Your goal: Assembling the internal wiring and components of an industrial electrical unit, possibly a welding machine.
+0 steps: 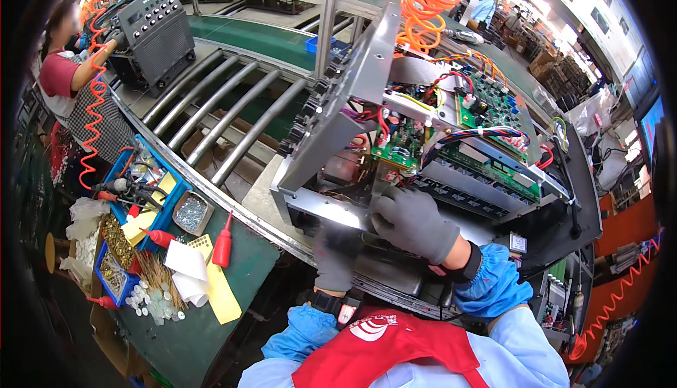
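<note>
An opened machine chassis [331, 208] stands in front of me, its grey knobbed front panel [328, 120] on the left side. Inside it show green circuit boards [493, 109] and bundled coloured wires [472, 134]. My right hand [412, 222], in a grey glove, is curled at the lower opening of the chassis, just beside the bright metal frame edge. Whatever its fingertips hold is hidden. Lower and to the left, my left hand [335, 254], also gloved, reaches up under that frame edge. Blur and shadow hide its fingers.
A roller conveyor [233, 109] runs off to the far left, where a person [74, 71] touches another dark machine [151, 39]. Left of me, a green bench [204, 346] carries a blue parts bin [159, 212], screws, and red squeeze bottles [222, 243]. Orange coiled hoses [430, 4] hang above the chassis.
</note>
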A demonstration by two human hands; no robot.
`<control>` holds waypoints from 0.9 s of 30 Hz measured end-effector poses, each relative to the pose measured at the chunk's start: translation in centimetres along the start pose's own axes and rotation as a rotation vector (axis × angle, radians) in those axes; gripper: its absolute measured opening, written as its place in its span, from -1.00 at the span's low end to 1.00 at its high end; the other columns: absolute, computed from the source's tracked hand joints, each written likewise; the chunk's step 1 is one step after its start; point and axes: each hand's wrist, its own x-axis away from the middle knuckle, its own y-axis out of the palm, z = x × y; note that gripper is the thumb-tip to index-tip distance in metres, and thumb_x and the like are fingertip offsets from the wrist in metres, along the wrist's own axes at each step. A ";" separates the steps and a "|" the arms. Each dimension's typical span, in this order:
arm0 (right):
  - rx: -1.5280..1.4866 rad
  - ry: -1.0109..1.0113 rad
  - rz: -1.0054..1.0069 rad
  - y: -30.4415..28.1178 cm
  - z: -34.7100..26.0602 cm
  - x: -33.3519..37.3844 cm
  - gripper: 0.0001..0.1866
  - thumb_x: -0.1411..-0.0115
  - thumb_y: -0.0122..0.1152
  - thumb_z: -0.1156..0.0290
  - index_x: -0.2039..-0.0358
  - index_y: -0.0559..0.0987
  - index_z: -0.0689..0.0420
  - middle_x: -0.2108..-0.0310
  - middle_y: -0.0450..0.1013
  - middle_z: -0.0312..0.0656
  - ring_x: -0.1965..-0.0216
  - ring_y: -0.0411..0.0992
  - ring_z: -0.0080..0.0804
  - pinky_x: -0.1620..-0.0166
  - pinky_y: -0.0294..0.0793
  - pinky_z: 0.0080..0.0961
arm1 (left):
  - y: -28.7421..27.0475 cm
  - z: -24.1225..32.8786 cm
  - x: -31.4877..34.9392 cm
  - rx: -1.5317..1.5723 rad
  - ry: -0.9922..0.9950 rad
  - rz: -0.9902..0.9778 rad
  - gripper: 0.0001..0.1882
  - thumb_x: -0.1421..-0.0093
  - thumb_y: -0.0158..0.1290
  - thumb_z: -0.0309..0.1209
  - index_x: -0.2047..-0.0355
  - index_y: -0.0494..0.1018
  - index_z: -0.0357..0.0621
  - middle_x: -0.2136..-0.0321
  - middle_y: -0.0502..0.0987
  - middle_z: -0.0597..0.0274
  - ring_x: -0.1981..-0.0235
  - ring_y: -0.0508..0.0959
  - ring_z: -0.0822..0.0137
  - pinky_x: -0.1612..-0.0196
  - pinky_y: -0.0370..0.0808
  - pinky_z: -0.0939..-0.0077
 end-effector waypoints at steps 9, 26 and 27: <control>-0.011 -0.051 -0.072 0.0 -0.7 -1.9 -0.85 -0.04 0.20 0.27 0.54 0.56 0.06 0.66 0.44 -0.09 0.61 0.44 -0.04 0.50 0.43 -0.10 | -3.3 -0.2 -1.7 0.087 0.039 -0.262 -0.72 -0.26 -0.05 -0.13 0.46 0.41 -0.03 0.59 0.35 0.30 0.51 0.41 0.30 0.27 0.47 0.38; 0.152 -0.137 -0.059 0.8 -0.8 -1.5 -0.84 -0.02 0.17 0.30 0.58 0.51 0.09 0.54 0.46 -0.08 0.48 0.48 -0.07 0.37 0.46 -0.15 | -1.9 0.0 -0.7 0.008 0.049 -0.200 -0.64 -0.28 -0.09 -0.20 0.01 0.39 -0.09 0.05 0.49 0.08 0.03 0.52 0.02 -0.12 0.44 0.10; 0.179 -0.125 -0.064 0.8 -0.9 -1.6 -0.84 -0.01 0.17 0.29 0.57 0.51 0.10 0.53 0.46 -0.08 0.48 0.49 -0.08 0.37 0.46 -0.16 | -2.3 -0.3 -1.2 0.023 0.045 -0.206 -0.65 -0.28 -0.09 -0.20 0.01 0.39 -0.09 0.07 0.50 0.09 0.05 0.53 0.02 -0.10 0.45 0.10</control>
